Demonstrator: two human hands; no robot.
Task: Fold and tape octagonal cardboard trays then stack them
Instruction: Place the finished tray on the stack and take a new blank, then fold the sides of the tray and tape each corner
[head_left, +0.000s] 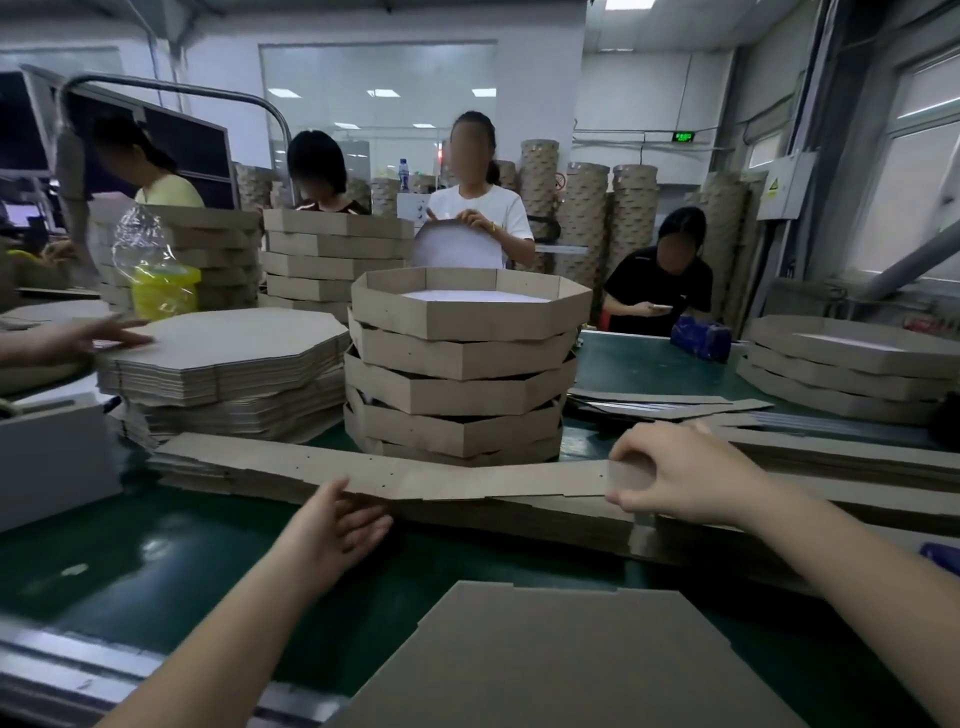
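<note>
A long brown cardboard strip (447, 478) lies on top of a pile of similar strips across the green table. My right hand (680, 473) pinches the strip's right end, thumb below and fingers curled over the top. My left hand (340, 525) reaches to the strip's near edge with fingers relaxed, thumb touching the edge. A flat octagonal cardboard base (566, 660) lies right in front of me. Behind the strips stands a stack of finished octagonal trays (462, 374). To its left sits a pile of flat octagonal sheets (228, 358).
Another person's hand (88, 338) rests on the flat sheets at far left. More tray stacks stand at right (852, 369) and at the back (332, 254). Several people work across the table. A yellow bag (163, 293) and a white box (52, 457) sit at left.
</note>
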